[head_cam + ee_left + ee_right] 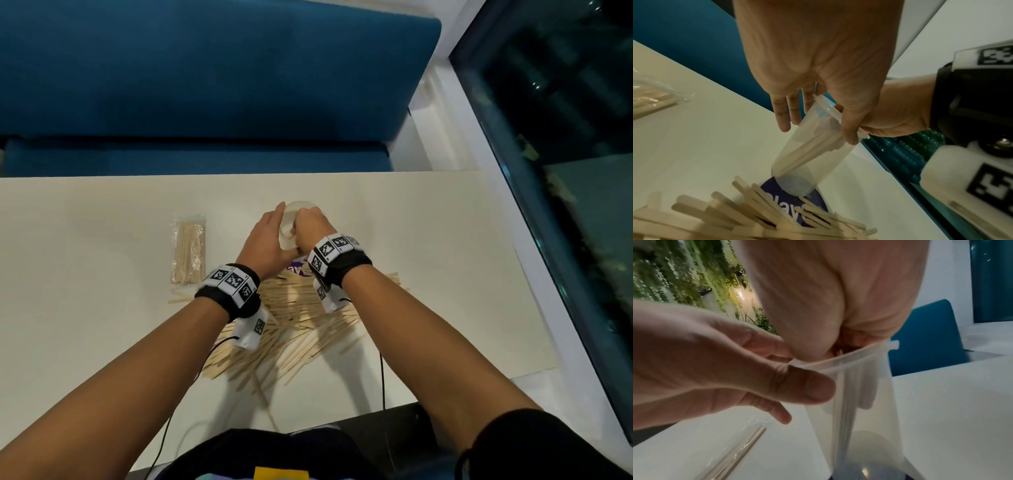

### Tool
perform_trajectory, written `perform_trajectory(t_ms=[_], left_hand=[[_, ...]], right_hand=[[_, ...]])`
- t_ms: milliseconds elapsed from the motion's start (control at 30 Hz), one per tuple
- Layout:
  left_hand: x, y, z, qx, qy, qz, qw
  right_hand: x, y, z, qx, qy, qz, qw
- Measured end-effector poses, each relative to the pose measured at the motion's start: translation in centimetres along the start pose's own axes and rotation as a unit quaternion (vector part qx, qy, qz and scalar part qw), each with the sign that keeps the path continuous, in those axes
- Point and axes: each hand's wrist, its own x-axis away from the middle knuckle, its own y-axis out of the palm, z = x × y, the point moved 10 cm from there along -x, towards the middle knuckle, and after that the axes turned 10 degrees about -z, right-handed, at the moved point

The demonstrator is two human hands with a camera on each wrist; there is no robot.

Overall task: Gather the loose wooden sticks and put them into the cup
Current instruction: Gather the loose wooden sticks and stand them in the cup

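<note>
Pale cream tabletop (428, 240) fills the scene, with a blue upholstered bench (205, 85) behind it and dark window glass along the right edge. Standing on a round purple printed sticker (789, 209), the tall translucent plastic cup (809, 155) sits at the middle of the table, just beyond the heap. A few flat sticks already lean inside it, visible through its wall. The right hand (310, 228) is bunched over the rim with its fingertips dipped into the mouth, apparently feeding sticks in; whether it grips any cannot be told, since the fingers are hidden. The left hand (270, 241) steadies the cup, thumb pressed against the side just under the rim and the other fingers straight along the far wall, a light hold rather than a clench.

Nearest the person, the loose pale wooden sticks (294, 329) lie in a wide fanned pile, some overlapping the sticker. Left of the cup, a clear plastic packet of sticks (188, 253) rests unopened-looking, with a few strays beside it.

By this showing the work is barely begun: only a handful is in the cup, and nearly the whole pile remains to gather.
</note>
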Motion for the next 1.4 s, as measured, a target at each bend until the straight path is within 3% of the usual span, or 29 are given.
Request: perform_trajectory(t_ms=[167,300,433,533,633,700,767,867,967,1167,1400], left_hand=[[0.0,0.0,0.0,-0.002,0.002,-0.002,1.0],[0.0,0.0,0.2,0.002,0.003,-0.007,1.0],[0.1,0.0,0.3,0.011,0.004,-0.012,1.0],[0.8,0.1,-0.2,0.034,0.01,-0.023,0.999],[3.3,-0.3,-1.9,0.028,0.008,0.012,1.0],[6.5,-0.1,-4.0,0.01,0.014,0.038,0.999],[10.9,1.2,-7.9,-0.02,0.0,0.038,0.999],[14.4,2.8,-11.5,-0.029,-0.004,0.036,0.999],[15.4,3.9,-12.8,-0.033,-0.013,0.009,0.999],[17.9,7.5,-13.5,-0.15,0.067,-0.036,0.986],[16.3,8.4,-12.4,-0.201,0.054,-0.032,0.978]], right_hand=[[0.6,-0.6,-1.0,0.082,-0.025,-0.024,0.996],[1.3,-1.3,-2.0,0.138,-0.052,0.011,0.989],[2.1,-1.9,-2.5,0.126,-0.075,0.042,0.988],[4.8,-3.7,-3.5,0.098,-0.153,0.175,0.968],[9.8,-3.5,-2.6,-0.074,-0.208,0.277,0.935],[12.4,0.1,-1.9,-0.148,-0.207,0.246,0.935],[14.2,7.9,-2.8,-0.175,-0.211,0.142,0.951],[15.6,19.6,-3.1,-0.084,-0.177,-0.059,0.979],[16.5,26.3,-3.0,0.064,-0.195,-0.132,0.97],[15.7,27.5,-1.3,0.059,-0.228,-0.063,0.97],[12.9,20.8,-0.5,0.071,-0.247,0.093,0.962]])
